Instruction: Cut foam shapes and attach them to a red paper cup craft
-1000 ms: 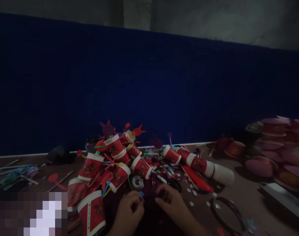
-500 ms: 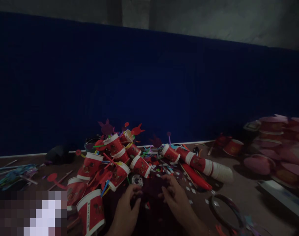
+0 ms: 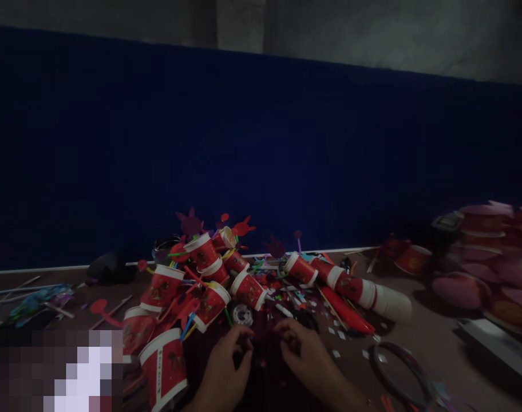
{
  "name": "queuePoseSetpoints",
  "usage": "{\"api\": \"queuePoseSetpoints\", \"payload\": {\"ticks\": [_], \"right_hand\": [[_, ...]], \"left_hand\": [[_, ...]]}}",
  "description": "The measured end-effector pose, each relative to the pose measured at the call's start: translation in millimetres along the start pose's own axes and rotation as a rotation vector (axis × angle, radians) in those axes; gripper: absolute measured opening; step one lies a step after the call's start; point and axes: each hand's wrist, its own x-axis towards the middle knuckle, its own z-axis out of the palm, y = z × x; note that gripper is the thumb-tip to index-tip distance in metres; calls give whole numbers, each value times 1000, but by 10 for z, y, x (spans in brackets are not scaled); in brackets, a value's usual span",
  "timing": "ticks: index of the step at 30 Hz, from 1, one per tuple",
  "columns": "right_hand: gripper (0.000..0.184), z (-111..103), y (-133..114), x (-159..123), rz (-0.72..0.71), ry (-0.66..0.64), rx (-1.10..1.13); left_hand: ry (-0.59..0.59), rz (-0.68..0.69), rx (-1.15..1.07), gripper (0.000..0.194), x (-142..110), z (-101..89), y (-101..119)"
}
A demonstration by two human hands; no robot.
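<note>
My left hand [image 3: 229, 360] is low in the middle, fingers loosely curled and thumb apart from them, with no object visible in it. Just beyond its fingertips lies a round pale ring-shaped piece [image 3: 242, 315]. Facing it, my right hand [image 3: 306, 352] is half curled, its thumb apart from the fingers; I make out nothing in it. A small white stick-like piece [image 3: 284, 310] and a dark object [image 3: 307, 320] lie beyond the right fingers. Left of my hands are red paper cups [image 3: 164, 366] in a heap, several with coloured straws and red paper cut-outs. The dark surface between the hands shows little detail.
A nested row of paper cups [image 3: 364, 292] lies on its side at right, beside a red strip [image 3: 344, 312]. Small paper scraps [image 3: 336, 335] are scattered near a dark hoop [image 3: 402, 372]. More cups [image 3: 479, 269] stand far right. A blue panel [image 3: 261, 143] rises behind.
My right hand has drawn back a little and its fingers point more to the left, uncovering the white piece and dark object. The whole view has shifted slightly.
</note>
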Motion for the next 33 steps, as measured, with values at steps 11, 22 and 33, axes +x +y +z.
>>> {"api": "queuePoseSetpoints", "payload": {"ticks": [11,22,33], "right_hand": [[22,3,19,-18,-104,32,-104],[16,-30,90,27,-148,127,-140],[20,-475,114,503,-8,287,-113]], "left_hand": [[20,97,123,29,-20,4,1],[128,298,152,23,5,67,-115],[166,352,169,25,49,100,-210]]}}
